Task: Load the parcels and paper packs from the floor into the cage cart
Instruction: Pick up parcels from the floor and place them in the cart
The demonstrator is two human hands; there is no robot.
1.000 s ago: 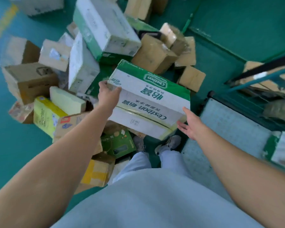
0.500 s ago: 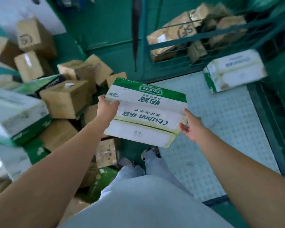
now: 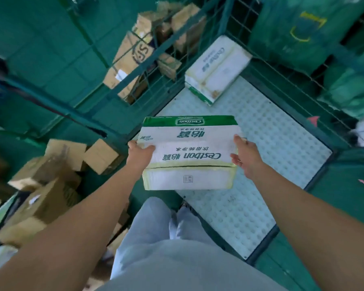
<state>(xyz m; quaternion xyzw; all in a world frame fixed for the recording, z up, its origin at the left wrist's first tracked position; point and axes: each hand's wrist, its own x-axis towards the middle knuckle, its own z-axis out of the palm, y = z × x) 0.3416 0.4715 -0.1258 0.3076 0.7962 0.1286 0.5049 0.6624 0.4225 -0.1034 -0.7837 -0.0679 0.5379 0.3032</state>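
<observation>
I hold a white and green carton (image 3: 189, 152) printed "Cestbon" in the air between both hands. My left hand (image 3: 139, 154) grips its left end and my right hand (image 3: 243, 156) grips its right end. The carton hangs over the near left corner of the cage cart's pale studded floor (image 3: 261, 143). A second white and green carton (image 3: 216, 68) lies on that floor in the far corner. Brown parcels (image 3: 51, 185) lie heaped on the green floor to my left.
Green wire mesh walls (image 3: 282, 66) bound the cart at the back and right. Behind the left mesh (image 3: 122, 80) stand more brown boxes (image 3: 132, 59) in another cage. Green sacks (image 3: 349, 89) sit beyond the right mesh. My legs (image 3: 166, 219) stand at the cart's near edge.
I have turned right from the parcel heap toward the cart. The carton, held in both hands throughout, now hangs over the cart floor instead of over the heap.
</observation>
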